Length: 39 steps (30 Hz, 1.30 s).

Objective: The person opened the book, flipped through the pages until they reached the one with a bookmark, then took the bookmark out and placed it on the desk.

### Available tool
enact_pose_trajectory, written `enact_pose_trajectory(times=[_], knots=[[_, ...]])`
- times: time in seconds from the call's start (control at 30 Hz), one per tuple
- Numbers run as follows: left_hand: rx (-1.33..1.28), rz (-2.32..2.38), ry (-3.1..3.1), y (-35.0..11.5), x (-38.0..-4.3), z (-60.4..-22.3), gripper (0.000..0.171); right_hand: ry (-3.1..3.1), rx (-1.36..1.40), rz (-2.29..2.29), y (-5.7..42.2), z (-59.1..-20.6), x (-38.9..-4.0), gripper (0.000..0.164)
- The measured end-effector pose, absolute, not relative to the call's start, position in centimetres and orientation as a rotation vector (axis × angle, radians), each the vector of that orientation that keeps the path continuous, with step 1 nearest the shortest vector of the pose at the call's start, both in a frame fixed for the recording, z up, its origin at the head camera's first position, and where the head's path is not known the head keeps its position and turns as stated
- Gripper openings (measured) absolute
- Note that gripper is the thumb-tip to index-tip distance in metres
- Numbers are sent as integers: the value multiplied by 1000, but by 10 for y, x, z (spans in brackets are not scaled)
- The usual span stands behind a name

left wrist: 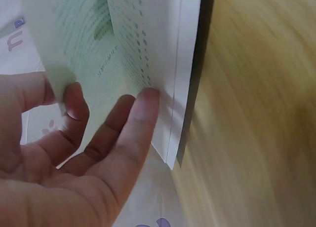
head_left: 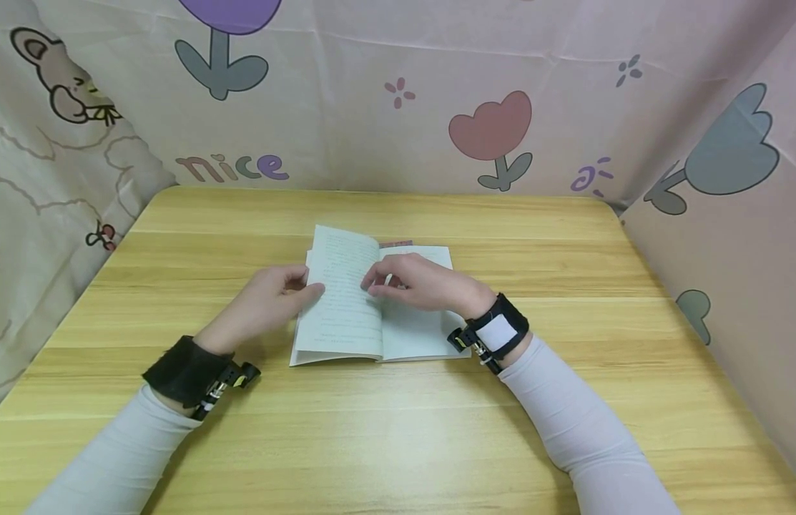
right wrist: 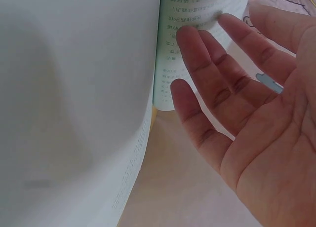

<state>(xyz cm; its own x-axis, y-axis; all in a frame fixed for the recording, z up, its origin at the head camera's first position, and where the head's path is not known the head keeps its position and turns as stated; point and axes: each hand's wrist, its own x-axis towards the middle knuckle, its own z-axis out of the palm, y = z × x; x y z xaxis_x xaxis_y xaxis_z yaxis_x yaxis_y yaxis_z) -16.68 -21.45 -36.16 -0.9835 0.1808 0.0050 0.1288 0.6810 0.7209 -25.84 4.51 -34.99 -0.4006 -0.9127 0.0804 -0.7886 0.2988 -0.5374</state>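
Note:
An open book (head_left: 423, 332) lies on the table, with a printed page (head_left: 342, 315) raised on its left side and a nearly blank page on the right. My left hand (head_left: 265, 295) pinches the outer edge of that raised page between thumb and index finger. In the left wrist view, other fingertips (left wrist: 147, 101) of this hand touch the pages beneath. Over the book's middle fold hovers my right hand (head_left: 426, 281), its fingers loosely bent. The right wrist view shows nothing held in its fingers (right wrist: 197, 54).
The book rests on a light wood-grain table (head_left: 398, 429). A small dark reddish strip (head_left: 396, 244) shows past the book's far edge. Printed cloth (head_left: 359, 136) hangs behind the table and along both sides. Each wrist wears a black band (head_left: 187, 372) with a small camera.

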Motion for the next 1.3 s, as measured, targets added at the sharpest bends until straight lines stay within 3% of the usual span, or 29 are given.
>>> enact_pose_trajectory(times=[0.9,1.0,1.17,1.3], knots=[[218,800,2982,-214,-165,-367,21,2338,-1510,-657,42,-360,-255,23],[198,785,2997,-212,-165,-368,33,2333,-1510,-654,42,-359,-254,24],[160,796,3001,-210,-164,-369,71,2331,-1508,-655,41,-359,-254,24],[237,759,3024,-208,-164,-369,79,2331,-1511,-656,42,-359,-254,24]])
